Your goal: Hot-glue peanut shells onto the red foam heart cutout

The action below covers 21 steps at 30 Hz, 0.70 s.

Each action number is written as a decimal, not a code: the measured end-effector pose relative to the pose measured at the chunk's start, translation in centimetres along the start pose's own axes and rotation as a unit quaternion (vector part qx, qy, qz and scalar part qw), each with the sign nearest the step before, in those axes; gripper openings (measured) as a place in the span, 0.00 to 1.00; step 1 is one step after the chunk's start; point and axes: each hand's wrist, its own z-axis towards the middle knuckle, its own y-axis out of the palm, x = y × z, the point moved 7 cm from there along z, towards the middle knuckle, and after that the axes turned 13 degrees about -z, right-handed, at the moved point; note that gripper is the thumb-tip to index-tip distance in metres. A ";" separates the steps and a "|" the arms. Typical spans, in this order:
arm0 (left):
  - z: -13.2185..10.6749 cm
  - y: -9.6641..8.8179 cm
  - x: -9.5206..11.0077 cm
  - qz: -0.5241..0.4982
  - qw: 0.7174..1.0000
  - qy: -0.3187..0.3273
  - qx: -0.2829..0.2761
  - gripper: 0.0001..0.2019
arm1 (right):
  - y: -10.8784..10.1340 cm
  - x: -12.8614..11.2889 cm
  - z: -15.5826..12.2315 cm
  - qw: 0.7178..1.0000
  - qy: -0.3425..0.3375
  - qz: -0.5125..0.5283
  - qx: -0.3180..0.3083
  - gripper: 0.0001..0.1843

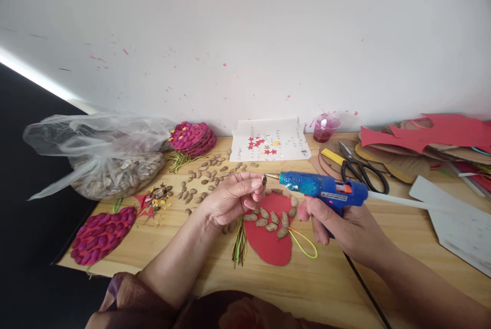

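The left hand (233,197) pinches a brown shell (264,181) between thumb and fingers, while the right hand (341,226) grips a blue hot glue gun (307,182), its metal nozzle (273,176) right at the shell — whether they touch is hard to tell. Below and between the hands, a red cutout (270,248) lies on the wooden counter (307,288), brown shells across its upper part. A tassel (239,244) sits under the left hand, a yellow-green cord loop (315,251) near the right.
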 end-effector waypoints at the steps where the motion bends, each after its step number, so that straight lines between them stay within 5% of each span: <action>1: 0.0 0.0 0.0 0.003 1.000 0.000 0.000 0.17 | 0.0 0.0 0.0 1.000 0.002 -0.004 0.002 0.17; 9: 0.0 0.2 0.5 0.015 0.999 0.026 -0.014 0.19 | -0.5 -0.6 -0.2 0.999 0.014 -0.010 0.044 0.19; 21: 0.0 0.2 1.0 -0.005 0.998 0.060 0.001 0.18 | 0.4 0.4 -0.1 1.000 0.002 -0.005 -0.024 0.16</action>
